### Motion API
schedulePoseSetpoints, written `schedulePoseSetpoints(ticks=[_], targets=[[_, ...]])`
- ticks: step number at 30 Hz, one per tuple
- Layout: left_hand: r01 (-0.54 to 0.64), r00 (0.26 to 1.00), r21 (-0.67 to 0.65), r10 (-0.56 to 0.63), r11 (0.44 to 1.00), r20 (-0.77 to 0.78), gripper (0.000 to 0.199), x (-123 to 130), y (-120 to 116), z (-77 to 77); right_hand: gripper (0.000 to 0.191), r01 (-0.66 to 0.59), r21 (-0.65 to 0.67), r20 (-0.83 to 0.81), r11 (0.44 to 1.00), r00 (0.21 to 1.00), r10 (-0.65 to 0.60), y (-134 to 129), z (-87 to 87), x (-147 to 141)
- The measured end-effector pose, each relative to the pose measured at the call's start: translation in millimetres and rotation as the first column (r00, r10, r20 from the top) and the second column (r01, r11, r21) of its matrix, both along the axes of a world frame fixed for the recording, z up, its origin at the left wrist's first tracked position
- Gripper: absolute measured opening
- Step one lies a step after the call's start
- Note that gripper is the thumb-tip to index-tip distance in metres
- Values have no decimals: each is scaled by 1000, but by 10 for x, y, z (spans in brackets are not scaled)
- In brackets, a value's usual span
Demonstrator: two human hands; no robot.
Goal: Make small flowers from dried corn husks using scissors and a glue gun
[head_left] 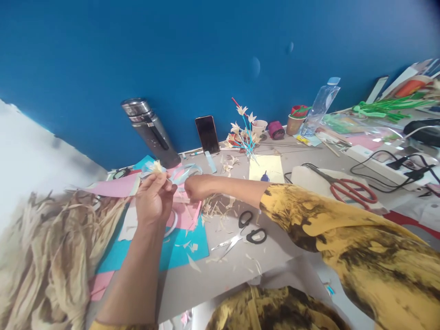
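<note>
My left hand (154, 195) pinches a small pale handmade flower (157, 167) between thumb and fingers, petals upward. To its right, my right hand (197, 187) is closed with the fingers curled down; anything inside it is hidden. A roll of light-blue ribbon or tape (188, 169) lies just behind the two hands. Beneath them are pink paper (192, 220), a white ring-shaped roll (173, 223) and a turquoise sheet (201, 240). Black-handled scissors (240, 236) rest open on the table among pale scraps (220, 208).
Dried husks (62, 252) are heaped at left. Along the blue wall stand a dark flask (154, 137), a phone (207, 134), a bunch of pale flowers on blue stems (249, 137) and a plastic bottle (321, 107). Red-handled scissors (354, 190) and a power strip (378, 165) lie at right.
</note>
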State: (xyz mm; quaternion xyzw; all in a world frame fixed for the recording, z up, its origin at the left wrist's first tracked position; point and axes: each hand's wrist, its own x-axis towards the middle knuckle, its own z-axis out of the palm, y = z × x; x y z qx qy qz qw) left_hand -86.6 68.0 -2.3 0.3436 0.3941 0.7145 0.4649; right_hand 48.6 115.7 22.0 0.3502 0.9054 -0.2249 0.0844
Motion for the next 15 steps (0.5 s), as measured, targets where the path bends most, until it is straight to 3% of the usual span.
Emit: schedulePoseSetpoints(ticks=[4,8,11,15], targets=[[94,995,-7,-94,996,-17,24,44,-39,13,32,87,67,-58,994,995,-83,35,78,152],[106,994,19,-106,994,-21,26,41,-72,89,26,121,132,-133,984,986,-104,82,135,236],[78,997,117,-80,990,12,30,-5,-125,246,21,49,113,-156,992,987,-31,35,143,177],[29,999,254,-32,967,7,30,-96,-268,490,24,-164,111,-172,980,968,181,-185,43,-102]])
